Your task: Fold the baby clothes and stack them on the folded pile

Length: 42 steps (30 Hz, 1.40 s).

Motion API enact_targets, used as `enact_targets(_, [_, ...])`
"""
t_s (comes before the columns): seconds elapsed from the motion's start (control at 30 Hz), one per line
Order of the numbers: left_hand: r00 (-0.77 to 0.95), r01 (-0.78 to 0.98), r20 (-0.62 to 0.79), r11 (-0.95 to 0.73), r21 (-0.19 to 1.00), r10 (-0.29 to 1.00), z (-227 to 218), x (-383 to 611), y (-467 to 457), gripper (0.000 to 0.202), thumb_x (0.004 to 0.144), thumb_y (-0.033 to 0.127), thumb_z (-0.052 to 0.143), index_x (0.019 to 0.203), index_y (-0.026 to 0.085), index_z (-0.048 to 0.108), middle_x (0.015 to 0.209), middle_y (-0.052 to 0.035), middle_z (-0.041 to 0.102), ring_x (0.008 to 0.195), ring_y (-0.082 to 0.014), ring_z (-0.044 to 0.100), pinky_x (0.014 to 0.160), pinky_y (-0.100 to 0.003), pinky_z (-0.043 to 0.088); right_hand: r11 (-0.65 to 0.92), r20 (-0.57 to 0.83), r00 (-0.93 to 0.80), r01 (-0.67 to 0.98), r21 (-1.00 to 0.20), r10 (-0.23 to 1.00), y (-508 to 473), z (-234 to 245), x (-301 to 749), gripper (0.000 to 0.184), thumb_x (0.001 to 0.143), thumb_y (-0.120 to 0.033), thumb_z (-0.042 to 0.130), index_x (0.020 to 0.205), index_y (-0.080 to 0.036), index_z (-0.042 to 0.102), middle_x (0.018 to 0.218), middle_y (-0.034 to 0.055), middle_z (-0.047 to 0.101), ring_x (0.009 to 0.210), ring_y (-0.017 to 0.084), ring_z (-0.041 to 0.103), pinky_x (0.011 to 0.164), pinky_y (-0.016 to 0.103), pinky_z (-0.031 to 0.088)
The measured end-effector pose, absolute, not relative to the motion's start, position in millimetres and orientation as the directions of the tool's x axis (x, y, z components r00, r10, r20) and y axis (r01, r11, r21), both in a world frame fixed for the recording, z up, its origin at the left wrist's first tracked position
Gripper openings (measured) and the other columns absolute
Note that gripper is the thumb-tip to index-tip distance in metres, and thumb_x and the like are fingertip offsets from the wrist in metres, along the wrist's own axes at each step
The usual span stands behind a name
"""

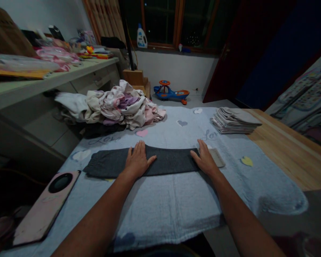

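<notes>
Dark grey trousers [171, 161], folded lengthwise into a long strip, lie flat across the light blue cloth. Their gathered waist end points left, and a light grey cuff [216, 157] shows at the right end. My left hand [138, 159] rests flat on the strip, left of its middle, with the thumb spread. Over the right end lies my right hand [204, 157], fingers stretched out near the seam where the cuff begins. Neither hand grips the fabric. Part of the cuff is hidden behind my right hand.
A heap of crumpled clothes [117, 107] sits at the back left. Folded clothes form a stack [235, 120] at the back right. A pink phone [46, 208] lies at the front left. The blue cloth [171, 207] covers a wooden table [289, 157]. A cluttered counter [88, 69] stands left.
</notes>
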State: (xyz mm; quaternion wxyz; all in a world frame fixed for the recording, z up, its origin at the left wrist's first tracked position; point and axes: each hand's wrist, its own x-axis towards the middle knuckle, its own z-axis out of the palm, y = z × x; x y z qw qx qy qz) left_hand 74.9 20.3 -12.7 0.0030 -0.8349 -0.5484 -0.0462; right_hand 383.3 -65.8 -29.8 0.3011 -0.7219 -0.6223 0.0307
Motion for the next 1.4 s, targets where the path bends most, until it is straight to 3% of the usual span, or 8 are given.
enact_targets(0.27, [0.385,0.922,0.044,-0.387,0.029,0.922,-14,74,21,0.088,0.092,0.072,0.025,0.151,0.007,0.033,0.16,-0.0178,0.025,0.149,-0.0365,0.018,0.117,-0.054,0.023,-0.087,0.236,0.148,0.964,-0.25,0.96,-63,-14,353,0.061,0.089,-0.028,0.05,0.145,-0.006,0.039,0.156,0.0225,0.032,0.148,0.033,0.021,0.118,0.054,0.022])
enact_targets(0.4, [0.385,0.92,0.063,-0.388,0.044,0.921,-11,75,19,0.079,0.095,0.064,0.027,0.151,0.009,0.035,0.16,-0.0172,0.027,0.148,-0.0378,0.02,0.116,-0.054,0.025,0.173,0.147,-0.14,0.954,-0.246,0.979,-56,8,304,0.056,0.091,-0.02,0.042,0.145,-0.008,0.042,0.156,0.0179,0.034,0.147,0.026,0.027,0.121,0.047,0.021])
enact_targets(0.57, [0.409,0.906,0.098,-0.417,0.077,0.907,-8,71,19,0.057,0.1,0.034,0.026,0.149,0.007,0.036,0.156,-0.0164,0.035,0.147,-0.0281,0.027,0.116,-0.049,0.027,0.396,0.112,-0.38,0.86,-0.323,0.918,-40,7,255,0.05,0.095,-0.019,0.036,0.143,-0.009,0.047,0.152,0.0152,0.043,0.142,0.021,0.037,0.119,0.039,0.028])
enact_targets(0.7, [0.423,0.894,0.096,-0.432,0.115,0.901,-10,63,22,0.056,0.099,0.029,0.029,0.15,0.005,0.032,0.156,-0.0155,0.036,0.147,-0.024,0.029,0.116,-0.042,0.029,0.423,0.112,-0.409,0.848,-0.318,0.905,-37,0,243,0.054,0.098,-0.035,0.044,0.146,-0.009,0.044,0.156,0.0137,0.037,0.146,0.025,0.029,0.12,0.042,0.024])
enact_targets(0.93, [0.434,0.899,0.101,-0.437,0.011,0.895,-14,31,23,0.071,0.099,0.056,0.028,0.152,0.009,0.031,0.16,-0.0161,0.027,0.149,-0.0269,0.024,0.118,-0.047,0.023,0.402,0.075,-0.398,0.87,-0.285,0.914,-40,1,244,0.062,0.098,-0.047,0.044,0.149,-0.012,0.04,0.158,0.0094,0.033,0.148,0.027,0.023,0.121,0.044,0.021])
enact_targets(1.17, [0.277,0.96,0.083,-0.271,-0.073,0.957,-13,-7,26,0.081,0.093,0.068,0.03,0.151,0.012,0.037,0.158,-0.0213,0.029,0.146,-0.0417,0.023,0.115,-0.053,0.023,0.399,0.078,-0.393,0.873,-0.282,0.916,-41,2,243,0.062,0.097,-0.047,0.044,0.15,-0.014,0.04,0.158,0.0084,0.033,0.148,0.026,0.023,0.121,0.043,0.021])
enact_targets(1.27, [0.251,0.967,0.113,-0.244,-0.076,0.961,-13,-13,25,0.078,0.094,0.065,0.031,0.151,0.011,0.037,0.158,-0.0212,0.03,0.146,-0.041,0.023,0.115,-0.053,0.024,0.394,0.073,-0.39,0.873,-0.287,0.918,-42,2,244,0.062,0.097,-0.047,0.045,0.149,-0.014,0.04,0.158,0.009,0.032,0.148,0.026,0.023,0.121,0.044,0.021])
enact_targets(1.4, [0.321,0.947,0.108,-0.317,-0.053,0.941,-12,-13,23,0.067,0.101,0.05,0.023,0.151,0.007,0.033,0.158,-0.0165,0.033,0.147,-0.0307,0.027,0.117,-0.047,0.024,0.384,0.053,-0.387,0.875,-0.295,0.921,-39,6,240,0.061,0.096,-0.043,0.047,0.148,-0.012,0.041,0.158,0.0121,0.033,0.148,0.026,0.024,0.12,0.044,0.021])
